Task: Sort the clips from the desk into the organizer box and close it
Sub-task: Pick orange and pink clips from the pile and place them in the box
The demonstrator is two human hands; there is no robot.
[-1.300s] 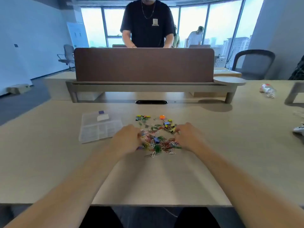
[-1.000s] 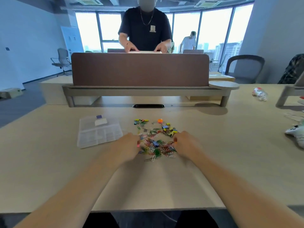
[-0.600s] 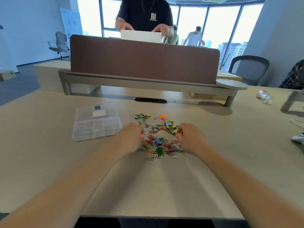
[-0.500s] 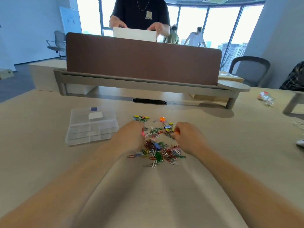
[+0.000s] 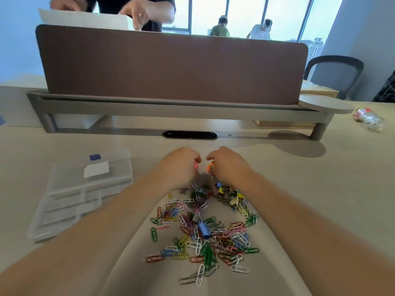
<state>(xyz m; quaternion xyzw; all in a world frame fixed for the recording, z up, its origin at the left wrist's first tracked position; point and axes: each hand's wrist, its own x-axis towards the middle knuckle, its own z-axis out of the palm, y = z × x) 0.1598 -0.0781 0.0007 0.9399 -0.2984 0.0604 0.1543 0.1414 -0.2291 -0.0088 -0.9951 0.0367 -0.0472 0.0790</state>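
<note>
A heap of coloured paper clips [image 5: 203,231] and small binder clips lies on the desk between my forearms. My left hand [image 5: 179,165] is curled at the heap's far edge and pinches a pink clip [image 5: 195,166]. Beside it, my right hand [image 5: 228,165] is curled and pinches an orange clip [image 5: 210,167]. The two hands nearly touch at the fingertips. A clear plastic organizer box [image 5: 85,193] with a white label and a blue latch lies shut on the desk to the left of my left forearm.
A brown divider screen [image 5: 171,65] on a grey shelf rail crosses the desk behind the hands. A black cable slot [image 5: 189,135] sits beneath it. A plastic bottle [image 5: 368,119] lies at the far right. A person handles a white sheet behind the screen.
The camera has moved closer and lower over the heap. Both hands have moved to the far edge of the heap and come together, holding the pink and orange clips.
</note>
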